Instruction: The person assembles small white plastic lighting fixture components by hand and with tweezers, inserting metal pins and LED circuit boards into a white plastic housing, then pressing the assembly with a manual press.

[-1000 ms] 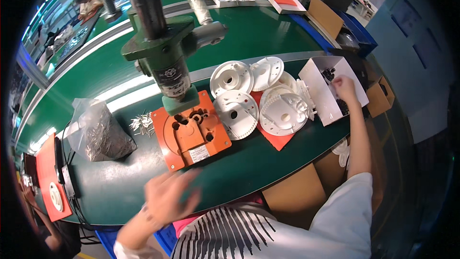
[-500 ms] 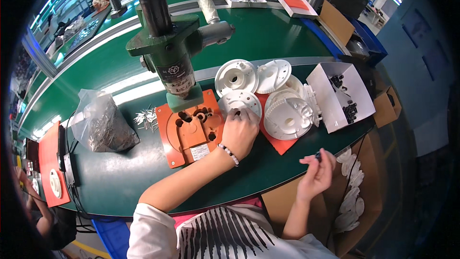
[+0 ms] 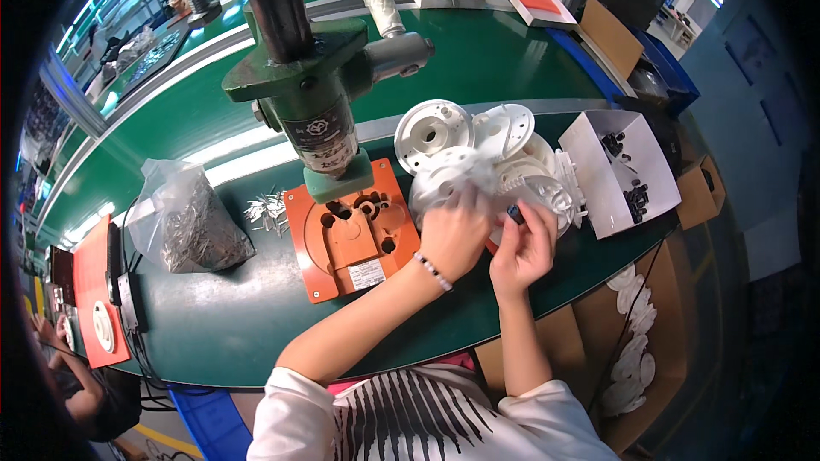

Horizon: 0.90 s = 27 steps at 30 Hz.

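Grasping white disc by its near side with left hand; smeared by motion, so can't tell exact finger placement. Held right of orange fixture, on near side of other white discs. Pinching small dark part in right hand, just right of left hand and close to the held disc; can't tell whether touching it. Wearing beaded bracelet on left wrist. On dark green tabletop: orange fixture, below green press; left of it, loose metal pins, then clear bag full of similar pins. Right of the discs: white open box with black parts in two clusters. Near right, lower than tabletop: cardboard box with heaped white parts. Left end: orange mat with single white ring-like piece on near part. Far side: shallow white tray of pale parts, and right of that, another tray with orange sheet inside.
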{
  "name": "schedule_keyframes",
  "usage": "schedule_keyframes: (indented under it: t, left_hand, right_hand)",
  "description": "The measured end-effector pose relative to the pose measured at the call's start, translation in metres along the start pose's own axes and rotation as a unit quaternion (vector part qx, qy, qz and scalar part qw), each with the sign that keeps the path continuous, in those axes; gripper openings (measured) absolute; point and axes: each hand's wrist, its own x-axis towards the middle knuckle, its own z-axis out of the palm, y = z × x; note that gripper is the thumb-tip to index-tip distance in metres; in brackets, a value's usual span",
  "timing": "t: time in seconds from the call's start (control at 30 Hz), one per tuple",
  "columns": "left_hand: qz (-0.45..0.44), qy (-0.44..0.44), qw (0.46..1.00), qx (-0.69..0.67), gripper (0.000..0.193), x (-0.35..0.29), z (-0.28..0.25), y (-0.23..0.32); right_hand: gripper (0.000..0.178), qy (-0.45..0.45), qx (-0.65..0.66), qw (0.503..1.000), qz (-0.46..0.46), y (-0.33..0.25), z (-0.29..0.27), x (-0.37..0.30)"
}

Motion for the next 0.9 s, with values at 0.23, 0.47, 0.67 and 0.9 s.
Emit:
schedule_keyframes:
  t: [0.23, 0.47, 0.67, 0.9]
  left_hand:
    - [-0.033, 0.099, 0.99, -0.09, 0.022, 0.008, -0.051, 0.003]
    - [-0.167, 0.135, 0.872, -0.439, 0.022, -0.037, -0.105, -0.009]
    - [-0.274, -0.059, 0.828, -0.485, 0.02, -0.05, -0.103, -0.042]
    - [-0.401, -0.021, 0.688, -0.605, 0.027, -0.072, -0.103, -0.07]
  right_hand:
    - [0.023, 0.099, 0.069, 0.993, 0.011, -0.017, -0.003, 0.022]
    - [0.031, 0.113, 0.226, 0.951, 0.177, -0.041, -0.007, 0.022]
    - [0.035, -0.105, 0.546, 0.77, 0.313, -0.07, 0.006, 0.014]
    - [0.03, -0.023, 0.454, 0.85, 0.266, -0.075, 0.041, -0.018]
